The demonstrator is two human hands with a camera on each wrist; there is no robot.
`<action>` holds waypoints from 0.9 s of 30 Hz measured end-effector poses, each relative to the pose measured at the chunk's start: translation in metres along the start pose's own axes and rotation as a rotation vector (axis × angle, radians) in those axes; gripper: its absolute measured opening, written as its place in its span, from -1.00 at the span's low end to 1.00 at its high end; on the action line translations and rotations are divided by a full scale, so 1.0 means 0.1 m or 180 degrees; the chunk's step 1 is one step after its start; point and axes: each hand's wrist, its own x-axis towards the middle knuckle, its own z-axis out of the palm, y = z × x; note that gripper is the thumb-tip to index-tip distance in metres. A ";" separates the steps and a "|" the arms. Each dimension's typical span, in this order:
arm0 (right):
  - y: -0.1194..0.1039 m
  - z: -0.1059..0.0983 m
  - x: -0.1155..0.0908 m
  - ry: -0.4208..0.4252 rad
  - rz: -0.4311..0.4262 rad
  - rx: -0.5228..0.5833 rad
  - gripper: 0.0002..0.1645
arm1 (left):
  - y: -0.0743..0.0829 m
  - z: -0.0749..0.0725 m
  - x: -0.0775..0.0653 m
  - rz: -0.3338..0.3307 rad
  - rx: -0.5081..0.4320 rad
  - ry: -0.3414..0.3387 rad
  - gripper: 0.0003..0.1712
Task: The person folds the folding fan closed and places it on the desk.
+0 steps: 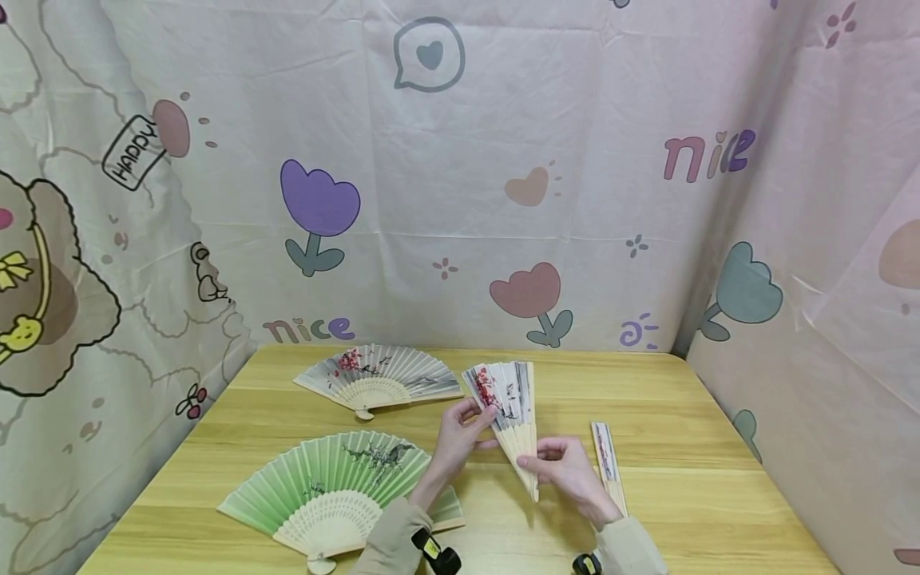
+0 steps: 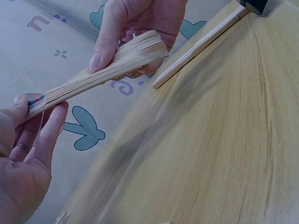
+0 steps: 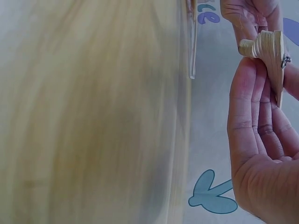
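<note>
Between my hands, a partly spread folding fan [image 1: 514, 391] is held up over the table, white and grey with red blossoms. My left hand [image 1: 458, 438] pinches its left side near where leaf meets ribs. Lower down, my right hand [image 1: 566, 471] grips the bare ribs near the pivot, thumb in front. In the left wrist view the fan's wooden ribs [image 2: 107, 70] lie stacked closely, with my right thumb [image 2: 103, 49] on top. The right wrist view shows the pivot end [image 3: 266, 46] with a small metal rivet [image 3: 285, 60], my right fingers [image 3: 243, 107] behind it.
A spread grey-white fan [image 1: 374, 391] with red blossoms lies at the back left of the wooden table [image 1: 668, 447]. Nearer, a spread green fan [image 1: 323, 479] lies partly under my left forearm. A folded fan [image 1: 606, 455] lies right of my right hand. Printed cloth [image 1: 446, 160] hangs behind.
</note>
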 end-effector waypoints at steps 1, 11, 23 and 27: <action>0.00 0.00 0.00 -0.0002 0.0005 0.0008 -0.59 | 0.00 0.00 0.00 0.0000 -0.0003 0.0003 -0.54; 0.00 -0.01 0.00 -0.0085 -0.0006 0.0013 -0.58 | 0.01 0.00 0.01 -0.0074 -0.0020 -0.0038 -0.54; -0.02 -0.01 -0.02 -0.0152 0.0011 -0.0002 -0.59 | 0.01 -0.01 -0.01 -0.0133 0.0038 -0.0087 -0.52; -0.02 0.00 -0.02 -0.0173 0.0036 0.0001 -0.60 | 0.01 0.00 0.00 -0.0183 0.0060 -0.0087 -0.53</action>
